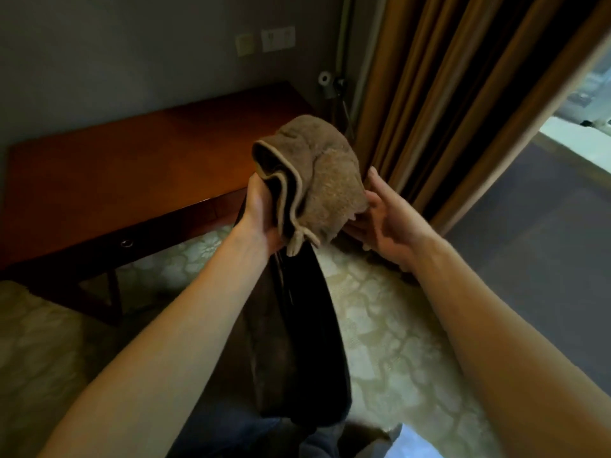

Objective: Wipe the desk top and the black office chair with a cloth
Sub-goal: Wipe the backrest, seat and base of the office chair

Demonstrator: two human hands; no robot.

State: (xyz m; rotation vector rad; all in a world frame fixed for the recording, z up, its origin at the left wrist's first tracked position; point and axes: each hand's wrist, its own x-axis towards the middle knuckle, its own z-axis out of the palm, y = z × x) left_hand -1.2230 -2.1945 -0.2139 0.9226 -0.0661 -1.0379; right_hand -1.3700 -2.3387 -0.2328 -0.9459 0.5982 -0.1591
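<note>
A brown cloth (317, 180) with a pale stitched hem is held up in the air between both hands, bunched into a loose, rounded bundle in front of the person. The left hand (261, 209) grips it from the left side, thumb raised along the folded hems, its fingers hidden behind the fabric. The right hand (386, 223) is mostly spread – thumb pointing up just beside the bundle's right edge, fingers reaching fairly straight under its lower right part and touching it there; whether they take any weight I cannot tell. A short knotted corner of the cloth dangles below the left hand. The cloth is clear of the reddish-brown wooden tabletop (132, 166), which runs along the grey wall (115, 61) to the left and behind, with a small round drawer knob (125, 242) on its front. Directly under the hands stands the black office chair (307, 325), a tall dark shape seen from above, its top edge hidden behind the cloth and the left wrist. Pale socket plates (277, 38) sit on the wall above the far end of the desk. Heavy tan curtain (446, 94) folds hang on the right, and a patterned cream carpet (396, 342) covers the floor around the chair.
</note>
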